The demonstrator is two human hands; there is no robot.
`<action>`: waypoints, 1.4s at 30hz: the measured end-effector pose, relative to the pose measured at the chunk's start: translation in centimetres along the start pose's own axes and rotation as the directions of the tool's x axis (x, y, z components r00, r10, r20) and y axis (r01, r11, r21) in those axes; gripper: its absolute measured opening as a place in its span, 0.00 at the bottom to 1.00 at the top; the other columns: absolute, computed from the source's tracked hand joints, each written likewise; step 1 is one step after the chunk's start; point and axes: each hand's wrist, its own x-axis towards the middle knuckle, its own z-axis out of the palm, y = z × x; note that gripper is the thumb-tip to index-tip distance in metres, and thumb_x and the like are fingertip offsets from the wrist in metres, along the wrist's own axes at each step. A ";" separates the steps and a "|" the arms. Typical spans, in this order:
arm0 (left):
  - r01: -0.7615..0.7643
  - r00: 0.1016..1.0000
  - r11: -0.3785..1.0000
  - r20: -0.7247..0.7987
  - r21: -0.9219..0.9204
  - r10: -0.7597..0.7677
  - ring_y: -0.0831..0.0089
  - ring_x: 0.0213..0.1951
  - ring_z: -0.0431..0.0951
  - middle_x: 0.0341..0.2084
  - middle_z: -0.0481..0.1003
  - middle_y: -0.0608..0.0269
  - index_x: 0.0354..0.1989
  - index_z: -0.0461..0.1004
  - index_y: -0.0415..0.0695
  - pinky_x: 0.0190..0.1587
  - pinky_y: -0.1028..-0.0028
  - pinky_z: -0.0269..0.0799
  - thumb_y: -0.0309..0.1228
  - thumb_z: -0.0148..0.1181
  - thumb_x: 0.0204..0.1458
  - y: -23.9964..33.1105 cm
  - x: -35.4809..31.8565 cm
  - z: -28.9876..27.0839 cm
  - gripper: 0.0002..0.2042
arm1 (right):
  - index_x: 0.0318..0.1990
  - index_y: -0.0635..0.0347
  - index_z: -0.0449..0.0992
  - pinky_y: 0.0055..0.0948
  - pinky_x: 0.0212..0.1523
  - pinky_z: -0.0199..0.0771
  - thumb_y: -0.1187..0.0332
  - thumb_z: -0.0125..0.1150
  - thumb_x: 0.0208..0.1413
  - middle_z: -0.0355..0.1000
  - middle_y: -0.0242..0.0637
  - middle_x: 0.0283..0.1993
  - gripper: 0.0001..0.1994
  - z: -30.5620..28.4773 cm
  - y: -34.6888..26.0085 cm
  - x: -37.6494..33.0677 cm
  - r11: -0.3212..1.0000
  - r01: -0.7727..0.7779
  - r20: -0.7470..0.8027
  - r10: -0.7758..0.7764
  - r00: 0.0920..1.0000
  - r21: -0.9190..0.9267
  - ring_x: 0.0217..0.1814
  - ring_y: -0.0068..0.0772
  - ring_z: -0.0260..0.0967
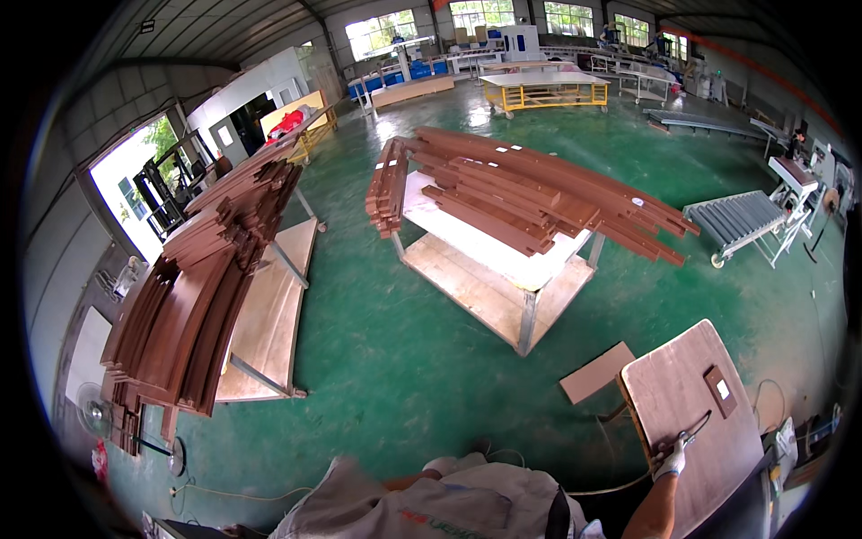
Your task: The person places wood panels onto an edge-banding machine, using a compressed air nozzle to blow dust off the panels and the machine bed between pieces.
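One gloved right hand [671, 463] grips a thin dark tool [696, 427] on the near edge of the brown panel [682, 395]; steady pressure would help there, and no left hand shows.

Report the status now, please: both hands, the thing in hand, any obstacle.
Right hand, white glove, gripping thin dark tool on brown wooden board. Left hand not in view. Small dark rectangular block lies on the board beyond the tool.

right gloved hand [670, 463] grips tool [693, 428] on brown board [691, 404]; timber stacks [530, 193] beyond
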 end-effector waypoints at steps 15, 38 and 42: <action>-0.126 0.991 0.961 0.066 0.246 0.113 0.41 0.45 0.84 0.41 0.84 0.41 0.38 0.87 0.42 0.49 0.50 0.79 0.40 0.59 0.53 2.4 4.2 -2.2 0.16 | 0.37 0.42 0.70 0.28 0.11 0.52 0.41 0.62 0.66 0.74 0.34 0.26 0.18 1.8 -0.5 -2.8 0.997 0.066 -0.049 -0.064 0.997 0.035 0.12 0.26 0.55; -0.029 0.999 0.996 0.037 -0.081 0.032 0.41 0.46 0.83 0.42 0.84 0.42 0.38 0.87 0.42 0.51 0.52 0.77 0.45 0.60 0.51 4.4 2.9 -1.5 0.19 | 0.32 0.42 0.70 0.29 0.10 0.51 0.41 0.59 0.66 0.75 0.32 0.24 0.19 -0.5 0.1 0.9 1.000 0.028 -0.051 -0.029 0.998 -0.005 0.11 0.27 0.54; -0.073 0.995 0.995 0.055 -0.072 0.077 0.41 0.47 0.83 0.42 0.84 0.42 0.39 0.87 0.42 0.52 0.52 0.77 0.45 0.61 0.51 4.8 4.0 -2.0 0.19 | 0.37 0.41 0.74 0.27 0.11 0.45 0.31 0.55 0.63 0.67 0.25 0.21 0.25 -2.3 0.5 4.1 0.998 0.020 -0.068 -0.025 0.997 -0.065 0.12 0.26 0.53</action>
